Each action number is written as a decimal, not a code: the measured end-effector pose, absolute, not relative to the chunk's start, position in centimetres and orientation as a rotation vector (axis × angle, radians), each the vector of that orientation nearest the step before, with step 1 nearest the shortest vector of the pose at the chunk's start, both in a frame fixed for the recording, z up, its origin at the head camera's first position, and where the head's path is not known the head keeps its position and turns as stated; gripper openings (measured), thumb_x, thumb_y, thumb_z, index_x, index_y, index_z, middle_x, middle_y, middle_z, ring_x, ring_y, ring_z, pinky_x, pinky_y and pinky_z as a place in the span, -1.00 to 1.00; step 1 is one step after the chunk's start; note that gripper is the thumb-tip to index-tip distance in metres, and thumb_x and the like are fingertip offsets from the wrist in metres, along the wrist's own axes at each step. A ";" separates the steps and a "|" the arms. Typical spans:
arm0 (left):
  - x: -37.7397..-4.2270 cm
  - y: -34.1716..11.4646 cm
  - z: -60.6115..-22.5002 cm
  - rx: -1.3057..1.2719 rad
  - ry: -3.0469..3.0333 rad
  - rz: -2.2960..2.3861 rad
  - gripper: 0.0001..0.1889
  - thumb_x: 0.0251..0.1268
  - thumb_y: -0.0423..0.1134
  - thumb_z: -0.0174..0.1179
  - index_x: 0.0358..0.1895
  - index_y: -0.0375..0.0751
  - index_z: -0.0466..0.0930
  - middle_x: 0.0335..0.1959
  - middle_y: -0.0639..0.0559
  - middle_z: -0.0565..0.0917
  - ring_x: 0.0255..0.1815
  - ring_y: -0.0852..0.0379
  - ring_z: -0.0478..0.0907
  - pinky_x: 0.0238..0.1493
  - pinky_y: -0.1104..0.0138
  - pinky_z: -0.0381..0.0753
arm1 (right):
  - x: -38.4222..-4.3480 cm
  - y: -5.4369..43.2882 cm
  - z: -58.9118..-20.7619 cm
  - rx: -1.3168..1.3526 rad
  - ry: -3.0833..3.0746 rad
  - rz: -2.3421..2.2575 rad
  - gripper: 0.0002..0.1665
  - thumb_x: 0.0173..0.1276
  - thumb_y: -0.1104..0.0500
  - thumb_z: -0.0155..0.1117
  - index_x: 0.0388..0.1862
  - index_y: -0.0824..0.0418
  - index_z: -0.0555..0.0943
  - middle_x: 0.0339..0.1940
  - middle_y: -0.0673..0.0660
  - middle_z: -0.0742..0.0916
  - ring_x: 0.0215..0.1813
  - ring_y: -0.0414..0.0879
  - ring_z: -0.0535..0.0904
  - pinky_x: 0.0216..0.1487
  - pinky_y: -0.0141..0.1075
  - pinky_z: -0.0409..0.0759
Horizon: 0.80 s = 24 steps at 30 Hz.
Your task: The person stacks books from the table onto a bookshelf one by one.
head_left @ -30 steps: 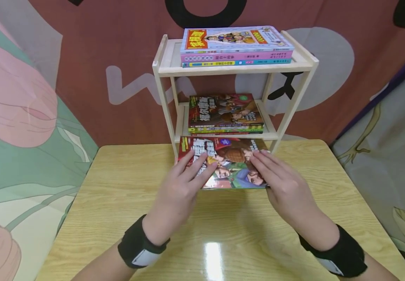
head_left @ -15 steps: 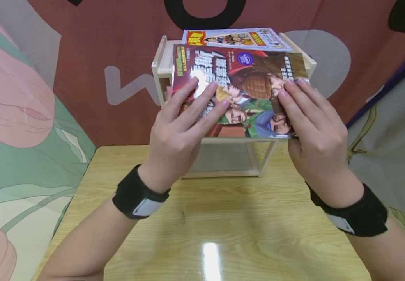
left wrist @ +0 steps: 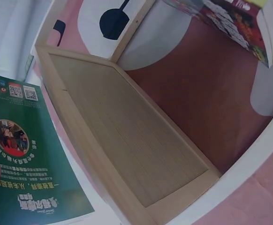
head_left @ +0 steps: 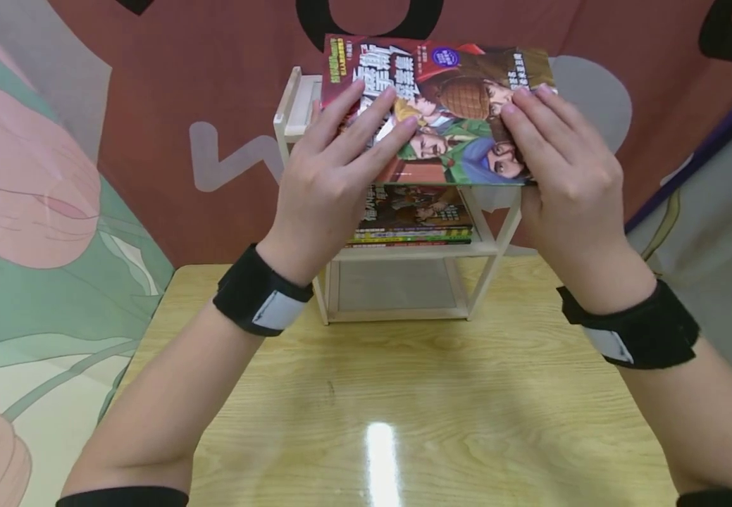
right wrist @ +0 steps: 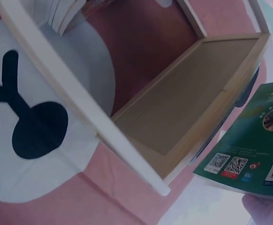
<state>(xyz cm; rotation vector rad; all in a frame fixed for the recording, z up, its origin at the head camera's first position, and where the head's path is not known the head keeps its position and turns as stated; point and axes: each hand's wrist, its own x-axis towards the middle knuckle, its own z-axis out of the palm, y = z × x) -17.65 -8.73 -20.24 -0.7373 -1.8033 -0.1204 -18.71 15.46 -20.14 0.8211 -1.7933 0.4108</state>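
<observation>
A book with a red-brown illustrated front cover (head_left: 451, 88) is held level at the top of the wooden rack (head_left: 286, 105). My left hand (head_left: 324, 183) grips its near left side, fingers spread over the cover and thumb beneath. On the right side my right hand (head_left: 571, 172) pinches it the same way. Both wrist views show the green back cover (left wrist: 31, 154) with a thumb against it. In the head view the held book hides most of the top shelf.
A stack of books (head_left: 416, 218) lies on the middle shelf. The bottom shelf (head_left: 397, 285) stands low on the wood-grain table (head_left: 315, 408). Behind the rack hangs a printed red curtain (head_left: 163, 141). In both wrist views the top shelf's underside (left wrist: 127, 131) shows.
Both hands have lifted the book from in front of the lower shelves up to the top shelf, covering the books seen there earlier. The middle stack shows again beneath it.
</observation>
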 end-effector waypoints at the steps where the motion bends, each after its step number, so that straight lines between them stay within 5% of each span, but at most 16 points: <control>1: -17.8 -8.7 -20.1 -0.734 -1.820 -0.124 -0.64 0.51 -0.21 -0.16 0.19 -0.04 0.56 0.19 -0.09 0.57 0.30 -0.11 0.41 0.40 0.23 0.24 | -18.9 15.6 -19.9 0.832 -1.817 0.370 -0.59 0.47 0.38 -0.17 0.15 0.34 0.56 0.17 0.26 0.62 0.31 0.11 0.46 0.41 -0.21 0.29; 4: -17.9 -8.8 -19.9 -0.726 -1.899 -0.148 -0.61 0.52 -0.26 -0.22 0.21 -0.01 0.54 0.23 -0.13 0.54 0.24 -0.09 0.45 0.31 0.22 0.39 | -19.3 16.1 -19.2 0.857 -1.918 0.268 -0.56 0.45 0.40 -0.16 0.22 0.33 0.50 0.22 0.27 0.58 0.33 0.13 0.42 0.42 -0.20 0.26; 7: -18.0 -8.9 -19.5 -0.731 -2.006 -0.183 -0.58 0.52 -0.29 -0.26 0.23 0.04 0.52 0.20 -0.17 0.50 0.03 -0.04 0.50 0.00 0.27 0.58 | -19.4 16.4 -18.7 0.849 -2.037 0.207 -0.54 0.42 0.39 -0.07 0.27 0.30 0.46 0.24 0.27 0.56 0.34 0.14 0.41 0.43 -0.17 0.24; 10: -17.9 -9.2 -18.9 -0.727 -2.122 -0.241 -0.59 0.49 -0.34 -0.19 0.22 0.04 0.53 0.11 -0.14 0.48 -0.07 0.01 0.45 -0.18 0.25 0.58 | -19.5 16.5 -18.2 0.869 -2.111 0.206 -0.50 0.37 0.39 0.03 0.29 0.26 0.45 0.25 0.25 0.56 0.33 0.14 0.43 0.42 -0.14 0.26; 14: -17.8 -10.2 -18.2 -0.717 -2.205 -0.340 -0.67 0.33 -0.21 0.13 0.14 -0.08 0.59 0.03 -0.08 0.52 0.02 0.09 0.48 0.02 0.28 0.58 | -19.8 16.7 -17.2 0.973 -2.163 0.171 -0.32 0.21 0.32 0.32 0.34 0.19 0.41 0.26 0.24 0.56 0.30 0.18 0.44 0.37 -0.05 0.32; 18: -18.1 -10.9 -17.6 -0.759 -2.208 -0.418 -0.43 0.07 0.13 0.23 0.08 -0.18 0.62 0.00 -0.08 0.55 -0.02 0.11 0.49 0.09 0.33 0.54 | -19.8 17.0 -16.1 1.029 -2.191 0.098 -0.10 -0.01 0.05 0.43 0.38 0.13 0.37 0.23 0.28 0.57 0.23 0.25 0.48 0.27 0.06 0.41; 24: -18.8 -11.3 -16.9 -0.768 -2.172 -0.552 -0.46 0.17 0.15 0.15 0.04 -0.22 0.56 -0.04 -0.09 0.50 0.01 0.08 0.35 0.03 0.34 0.40 | -19.8 16.8 -15.0 0.965 -2.256 0.126 -0.38 0.29 0.02 0.25 0.26 0.26 0.39 0.01 0.32 0.63 -0.04 0.19 0.51 0.07 0.08 0.48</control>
